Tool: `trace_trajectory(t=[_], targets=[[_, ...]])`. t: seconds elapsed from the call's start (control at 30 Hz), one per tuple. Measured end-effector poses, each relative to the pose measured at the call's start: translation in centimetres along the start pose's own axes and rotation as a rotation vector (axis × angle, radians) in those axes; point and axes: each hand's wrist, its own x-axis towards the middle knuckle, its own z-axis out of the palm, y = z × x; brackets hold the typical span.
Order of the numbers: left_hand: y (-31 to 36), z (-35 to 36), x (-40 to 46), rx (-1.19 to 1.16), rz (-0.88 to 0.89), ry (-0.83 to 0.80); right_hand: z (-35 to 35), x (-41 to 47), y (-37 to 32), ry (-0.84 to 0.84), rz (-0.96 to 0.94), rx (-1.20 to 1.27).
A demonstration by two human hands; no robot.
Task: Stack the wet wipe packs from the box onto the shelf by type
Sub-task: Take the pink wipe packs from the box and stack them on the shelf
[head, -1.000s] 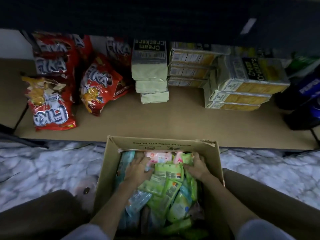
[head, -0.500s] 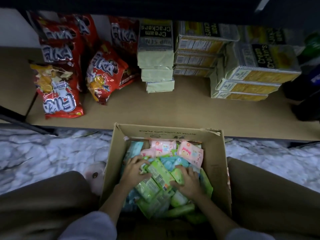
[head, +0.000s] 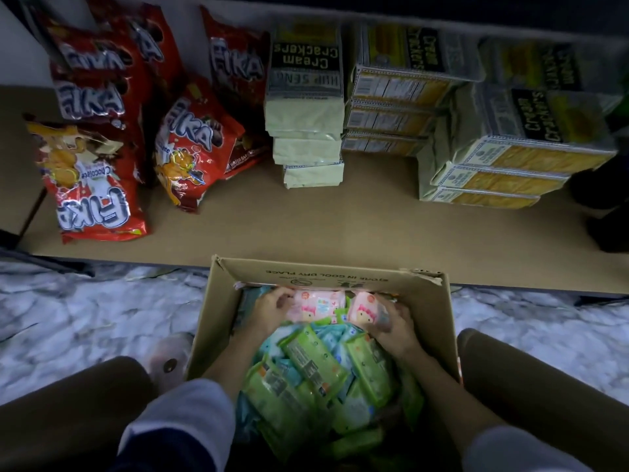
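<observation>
Reaching into an open brown cardboard box (head: pixel 326 272) on the marble-pattern floor (head: pixel 85 318), left hand (head: pixel 270 310) & right hand (head: pixel 396 327) each curl fingers round a pink wet wipe pack (head: pixel 320 304) at the far end. Green packs (head: pixel 308 362) fill the box's near part; the brown shelf board (head: pixel 340 219) just beyond carries red snack bags (head: pixel 194 148) & cracker stacks (head: pixel 304 107).

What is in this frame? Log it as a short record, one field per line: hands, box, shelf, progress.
left hand: in the box, fingers curled on a pink wipe pack
right hand: in the box, gripping a second pink pack
box: open cardboard, on the floor between the person's knees, holds pink, green packs and blue ones
shelf: red snack bags, cream cracker stacks; bare board in front
progress: no wipe packs visible on the shelf
</observation>
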Motion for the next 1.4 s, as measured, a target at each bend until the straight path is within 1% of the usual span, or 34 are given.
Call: trace_trajectory(t=[0.07, 0.2, 0.23, 0.3, 0.37, 0.5, 0.63, 0.7, 0.8, 0.9, 0.97, 1.03, 1.1, 1.23, 1.3, 1.4], targets=[[-0.6, 0.4, 1.4, -0.055, -0.031, -0.035, 0.1, 1.0, 0.0, -0.054, 0.000, -0.059], [-2.4, 0.7, 2.9, -0.067, -0.071, -0.112, 0.5, 2.1, 0.8, -0.092, -0.089, -0.368], [-2.6, 0.8, 2.9, -0.038, -0.068, -0.135, 0.4, 2.1, 0.8, -0.087, -0.111, -0.430], [-3.0, 1.0, 3.0, 0.057, -0.063, -0.163, -0.1, 2.1, 0.5, -0.108, -0.113, -0.450], [-2.9, 1.2, 2.8, 0.125, -0.051, -0.172, -0.4, 2.0, 0.3, -0.126, -0.086, -0.375], [-2.2, 0.9, 1.8, 0.244, -0.030, -0.160, -0.3, 1.4, 0.5, -0.115, -0.091, -0.163], [-1.6, 0.4, 0.3, 0.301, 0.030, -0.167, -0.4, 0.5, 0.7, -0.086, -0.076, 0.014], [-1.1, -0.1, -0.7, 0.327, 0.059, -0.146, -0.8, -0.1, 0.7, -0.095, -0.093, 0.023], [0.0, -1.1, -2.2, 0.308, 0.126, -0.078, -1.7, -1.3, 0.2, -0.092, -0.152, -0.038], [1.7, -2.7, -3.7, 0.207, 0.185, 0.021, -2.7, -2.8, -0.4, -0.061, -0.189, -0.058], [3.4, -4.2, -4.9, 0.223, 0.233, 0.109, -3.4, -3.9, -0.9, -0.045, -0.204, -0.030], [5.1, -5.7, -6.6, 0.270, 0.264, 0.176, -4.3, -5.4, -1.6, -0.016, -0.246, 0.001], [6.4, -6.9, -8.4, 0.293, 0.297, 0.201, -5.4, -7.1, -2.6, 0.025, -0.297, 0.038], [8.7, -8.9, -12.1, 0.164, 0.414, 0.226, -8.0, -11.4, -5.6, 0.095, -0.423, 0.174], [10.6, -10.2, -14.3, 0.143, 0.468, 0.276, -9.7, -13.9, -7.2, 0.162, -0.509, 0.255], [13.7, -12.0, -17.3, 0.052, 0.570, 0.360, -12.8, -18.2, -9.6, 0.276, -0.636, 0.342]])
